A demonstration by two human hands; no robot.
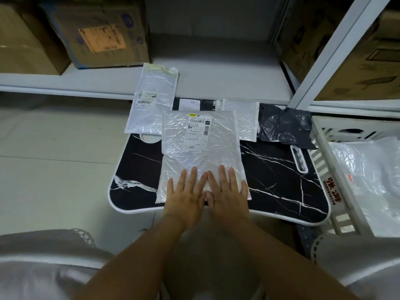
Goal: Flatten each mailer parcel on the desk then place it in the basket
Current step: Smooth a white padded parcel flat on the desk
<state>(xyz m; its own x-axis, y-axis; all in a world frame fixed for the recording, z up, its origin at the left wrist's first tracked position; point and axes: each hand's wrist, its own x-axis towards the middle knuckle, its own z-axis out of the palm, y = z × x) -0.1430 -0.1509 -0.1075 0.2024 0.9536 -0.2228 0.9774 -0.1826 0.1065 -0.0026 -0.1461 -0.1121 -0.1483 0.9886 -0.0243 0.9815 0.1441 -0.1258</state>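
I have both palms flat, fingers straight, left hand (185,192) and right hand (227,191), pressing the near end of the silver mailer (200,152) mid-desk (281,180). Its long axis runs away from me; the basket (324,156), probably already holding one, lies right, nearer my right hand.

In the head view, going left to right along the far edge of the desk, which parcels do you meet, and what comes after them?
Long white mailer → small white bubble mailer → black poly mailer → white basket, already holding a clear-wrapped parcel.
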